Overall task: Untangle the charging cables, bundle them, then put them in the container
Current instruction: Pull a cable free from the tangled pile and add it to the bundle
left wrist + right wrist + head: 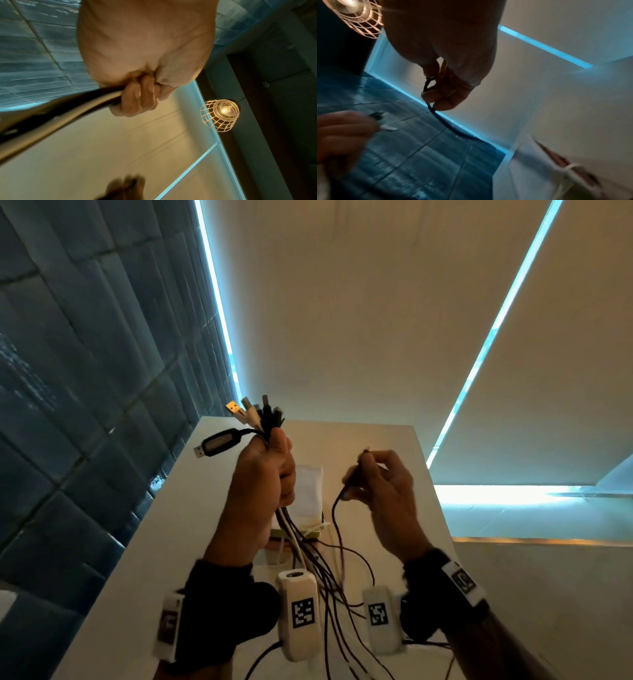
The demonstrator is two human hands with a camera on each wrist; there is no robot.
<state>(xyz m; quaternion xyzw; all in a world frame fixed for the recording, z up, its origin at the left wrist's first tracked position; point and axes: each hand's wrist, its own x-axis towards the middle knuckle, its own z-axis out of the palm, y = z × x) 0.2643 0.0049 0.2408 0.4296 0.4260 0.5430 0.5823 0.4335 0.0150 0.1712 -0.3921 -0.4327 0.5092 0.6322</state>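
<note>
My left hand (270, 470) is raised above the table and grips a bundle of charging cables (255, 419) in its fist. Several USB plugs fan out above the fist, and the black and white cords hang down below it (308, 556). The left wrist view shows the curled fingers (137, 100) wrapped round the dark cords (68, 108). My right hand (373, 477) pinches the end of a single dark cable (337, 508) to the right of the bundle. That cable (436, 115) trails down from the fingertips (435, 94).
A white table (394, 460) lies below both hands. On it, behind the left hand, sits a white pouch-like container (308, 487) on a yellowish thing. Blue tiled wall (85, 371) stands on the left, and a wire cage lamp (221, 113) hangs overhead.
</note>
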